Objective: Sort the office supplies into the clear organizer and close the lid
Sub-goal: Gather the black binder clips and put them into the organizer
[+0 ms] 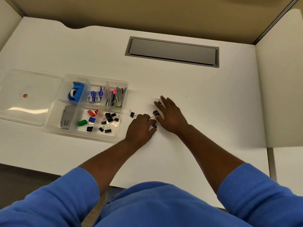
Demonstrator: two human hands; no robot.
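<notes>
The clear organizer (122, 110) lies open on the white desk, left of centre, with its lid (31, 95) flat beside it on the left. Its compartments hold a blue tape dispenser (76, 93), staple boxes (95, 96), staplers (115, 97), a grey box (66, 117), coloured magnets (90, 119) and black binder clips (108, 120). More loose binder clips (155, 113) lie on the desk to the right of the organizer. My left hand (141, 128) has its fingers curled around some of them. My right hand (170, 114) lies spread over the others, fingers straight.
A grey cable hatch (172, 52) is set into the desk at the back. One binder clip (132, 114) lies alone between the organizer and my left hand. A small red dot (25, 95) marks the lid. Beige partition walls (147, 12) enclose the desk.
</notes>
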